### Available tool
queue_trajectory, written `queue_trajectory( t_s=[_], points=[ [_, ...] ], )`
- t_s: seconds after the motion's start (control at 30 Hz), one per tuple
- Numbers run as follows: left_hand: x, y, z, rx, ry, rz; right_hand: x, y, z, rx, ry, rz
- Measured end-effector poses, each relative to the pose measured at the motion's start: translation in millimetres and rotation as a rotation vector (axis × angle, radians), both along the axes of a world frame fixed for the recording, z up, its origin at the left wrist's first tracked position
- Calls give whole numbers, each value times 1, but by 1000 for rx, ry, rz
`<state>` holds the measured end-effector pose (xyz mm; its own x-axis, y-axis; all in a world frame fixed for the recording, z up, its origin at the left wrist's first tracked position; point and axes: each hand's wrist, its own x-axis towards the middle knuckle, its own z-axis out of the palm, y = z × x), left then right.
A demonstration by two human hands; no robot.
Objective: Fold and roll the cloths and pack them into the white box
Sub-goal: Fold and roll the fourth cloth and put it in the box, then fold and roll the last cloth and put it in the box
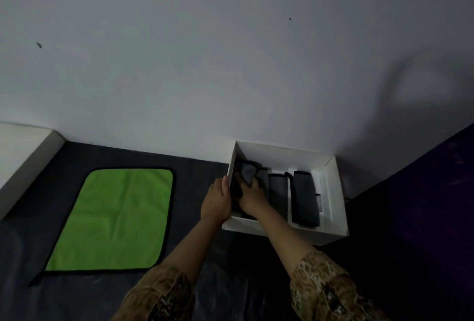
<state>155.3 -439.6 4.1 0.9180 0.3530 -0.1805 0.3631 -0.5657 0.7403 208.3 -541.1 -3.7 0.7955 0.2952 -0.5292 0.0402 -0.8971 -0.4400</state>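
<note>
Fingers of the right hand [252, 193] are curled into a dark grey rolled cloth [247, 173], pressing it down at the left end of the white box [331, 192]. Left hand [216, 201] sits outside that end; thumb hooked on the box's left wall, other fingers hidden on the far side, so it looks like a clamp on the wall but I can't fully confirm it. Likely reason: the wall is thin card and would bow out while the roll gets stuffed in.

Two more grey rolls [305, 198] already lie side by side to the right, lengthwise, with a gap between them. The roll under the hand looks looser and bunched at the top, probably needs tucking to match.

Green cloth [112, 218] with black edging lies flat and unfolded on the dark surface [200, 282], well left of the box. Judging by that, at least one cloth is left to fold and roll.
</note>
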Motion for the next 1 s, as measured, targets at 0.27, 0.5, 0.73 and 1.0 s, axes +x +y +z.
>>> queue_trajectory(
  t_s=[0.27, 0.5, 0.73, 1.0],
  points=[
    [-14, 10, -2, 172, 25, -82, -18, -14, 13, 132, -120, -72],
    [-48, 44, 7, -132, -137, 251, -54, 6, 50, 498, -634, -246],
    [-113, 130, -11, -30, -126, 409, -133, 77, 41, 659, -556, -89],
    [-196, 252, -42, 49, 206, 786, -200, 140, -24, 330, 30, -192]
  ],
)
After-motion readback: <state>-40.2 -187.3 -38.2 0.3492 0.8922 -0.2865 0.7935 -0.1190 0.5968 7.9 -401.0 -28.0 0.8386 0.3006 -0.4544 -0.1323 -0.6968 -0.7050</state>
